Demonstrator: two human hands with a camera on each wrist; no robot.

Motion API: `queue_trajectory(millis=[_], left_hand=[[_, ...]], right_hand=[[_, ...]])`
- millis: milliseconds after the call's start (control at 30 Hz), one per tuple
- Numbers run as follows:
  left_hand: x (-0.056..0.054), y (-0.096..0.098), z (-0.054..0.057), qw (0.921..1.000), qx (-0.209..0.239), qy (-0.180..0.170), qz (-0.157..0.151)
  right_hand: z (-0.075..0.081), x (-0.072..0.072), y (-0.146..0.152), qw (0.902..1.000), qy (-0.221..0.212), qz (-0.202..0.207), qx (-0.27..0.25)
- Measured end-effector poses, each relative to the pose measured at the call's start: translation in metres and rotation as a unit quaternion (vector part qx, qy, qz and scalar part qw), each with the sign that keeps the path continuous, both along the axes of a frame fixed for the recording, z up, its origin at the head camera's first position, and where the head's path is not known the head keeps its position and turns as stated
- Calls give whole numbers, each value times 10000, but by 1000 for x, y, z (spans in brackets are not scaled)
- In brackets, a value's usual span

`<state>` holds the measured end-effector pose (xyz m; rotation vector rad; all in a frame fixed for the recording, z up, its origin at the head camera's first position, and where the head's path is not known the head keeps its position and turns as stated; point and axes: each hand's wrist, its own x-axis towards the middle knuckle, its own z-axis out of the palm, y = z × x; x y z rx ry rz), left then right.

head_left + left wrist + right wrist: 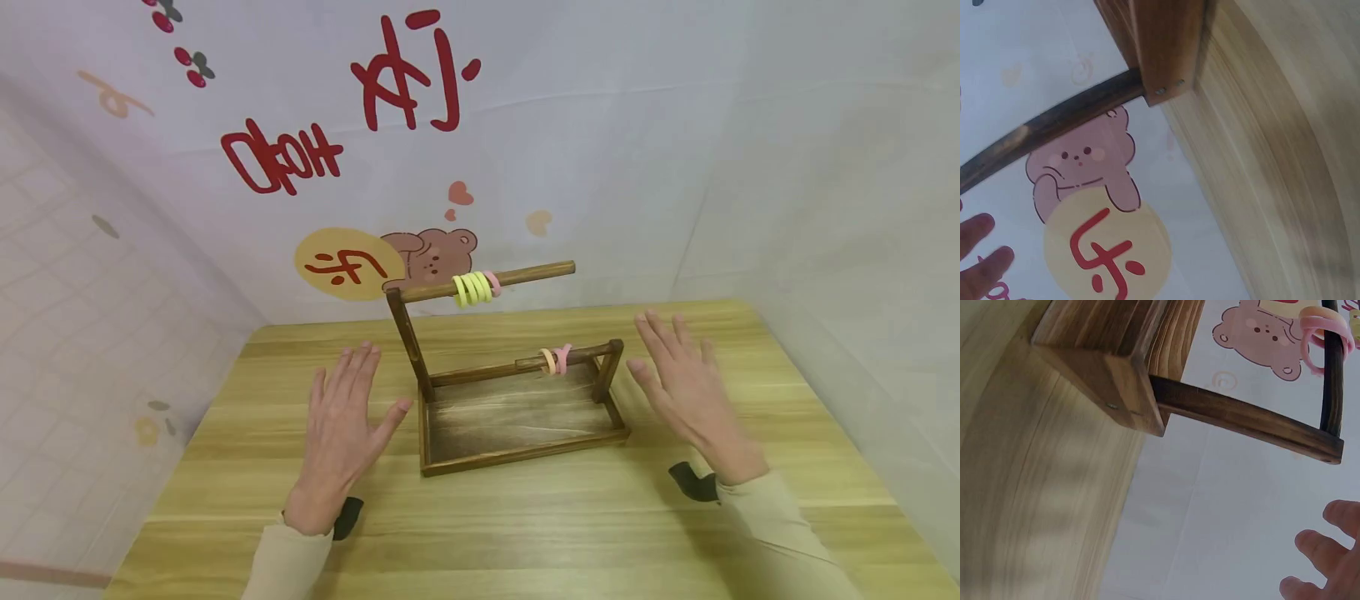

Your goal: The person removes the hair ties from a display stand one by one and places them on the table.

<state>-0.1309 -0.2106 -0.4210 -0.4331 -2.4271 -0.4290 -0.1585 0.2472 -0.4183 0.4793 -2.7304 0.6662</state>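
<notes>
A dark wooden rack (pixel 525 451) with a shallow tray base stands between my two hands. Its tall post at the left carries an upper bar (pixel 536 272), on which hang several yellow hair ties (pixel 472 288) and a pink one (pixel 492 283). On the lower bar (pixel 592 353) from the right post sit a pale orange hair tie (pixel 549 362) and a pink one (pixel 562 358). My left hand (pixel 341 433) is spread out left of the rack, apart from it. To the right, my right hand (pixel 686 392) is held with straight fingers, touching nothing.
The rack stands on a wood-grain table (pixel 487 533). Behind it hangs a white cloth backdrop (pixel 615 150) with red characters and a printed bear (pixel 435 254). More pale cloth (pixel 75 333) closes off the left side.
</notes>
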Motion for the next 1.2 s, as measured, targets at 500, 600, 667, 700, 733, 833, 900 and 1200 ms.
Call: queue_trajectory(millis=[500, 600, 667, 700, 733, 833, 900, 1200], left_hand=[[-5, 31, 12, 9875, 56, 1083, -1142], [-6, 38, 13, 9866, -23, 1016, -1276], [-6, 43, 14, 9861, -80, 970, -1345], [-6, 46, 14, 9858, -109, 952, -1382], [-7, 48, 14, 9856, -127, 912, -1418], [-7, 56, 15, 9850, -187, 763, -1536], [-8, 62, 15, 9843, -196, 645, -1629], [-16, 80, 16, 9783, -181, 487, -2007]], right_hand=[[0, -5, -10, 9915, -81, 490, -1207], [1, -7, -11, 9903, -97, 487, -1297], [1, -8, -12, 9898, -23, 525, -1322], [1, -9, -12, 9895, 14, 556, -1335], [1, -10, -12, 9892, 60, 586, -1342], [1, -12, -13, 9880, 230, 708, -1354], [0, -14, -13, 9876, 339, 761, -1331], [-1, -21, -14, 9859, 776, 815, -1235]])
